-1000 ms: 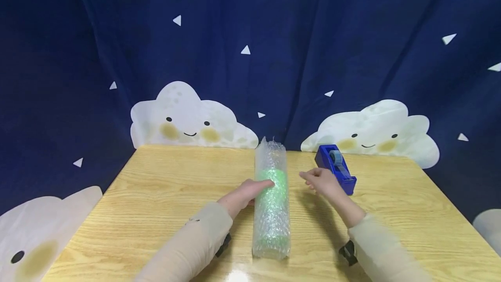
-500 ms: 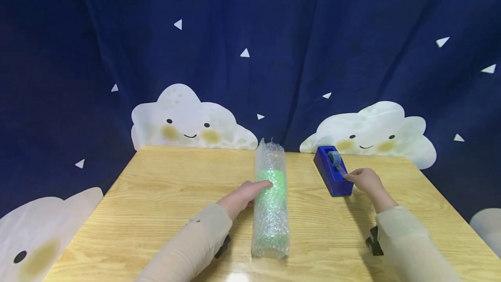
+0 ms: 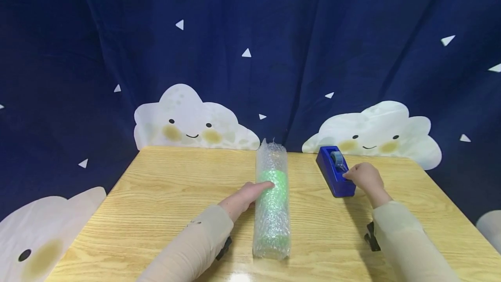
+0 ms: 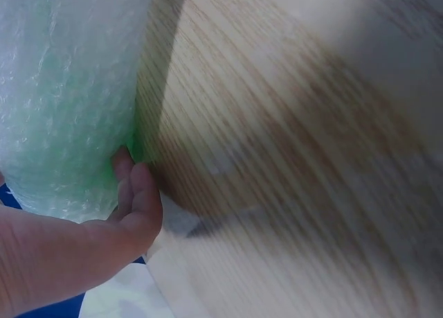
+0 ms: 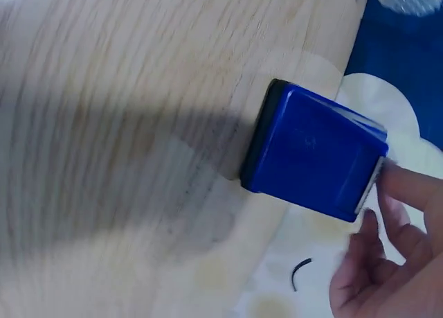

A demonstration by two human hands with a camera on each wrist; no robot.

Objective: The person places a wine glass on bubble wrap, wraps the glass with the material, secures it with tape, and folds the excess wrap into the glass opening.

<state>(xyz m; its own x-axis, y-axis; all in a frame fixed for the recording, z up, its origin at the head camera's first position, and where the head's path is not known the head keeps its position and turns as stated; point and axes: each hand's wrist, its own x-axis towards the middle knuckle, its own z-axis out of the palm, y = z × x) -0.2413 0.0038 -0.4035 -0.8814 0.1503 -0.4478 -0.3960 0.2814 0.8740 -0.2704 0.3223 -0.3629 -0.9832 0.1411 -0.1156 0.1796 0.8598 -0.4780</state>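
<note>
A bubble-wrapped cylinder (image 3: 272, 221), bright green under its middle, lies lengthwise on the table. My left hand (image 3: 244, 196) holds it from the left, thumb across the top. In the left wrist view, bent fingers (image 4: 143, 193) touch the lower side of the bubble wrap (image 4: 69, 89). To the right sits a blue tape dispenser (image 3: 332, 177) with a roll of clear tape (image 3: 336, 159). My right hand (image 3: 366, 177) pinches the tape's end at the dispenser's front. The right wrist view shows thumb and fingers (image 5: 408, 188) right at the cutter edge of the dispenser (image 5: 315, 152).
The light wooden table (image 3: 188, 173) ends at the back against a dark blue curtain (image 3: 219, 68) printed with white clouds and triangles. The dispenser stands near the back edge. Black straps (image 3: 372, 236) show under both sleeves.
My right hand has moved right, from beside the cylinder to the dispenser's front, and taken the tape's end. The left hand and the cylinder have stayed in place.
</note>
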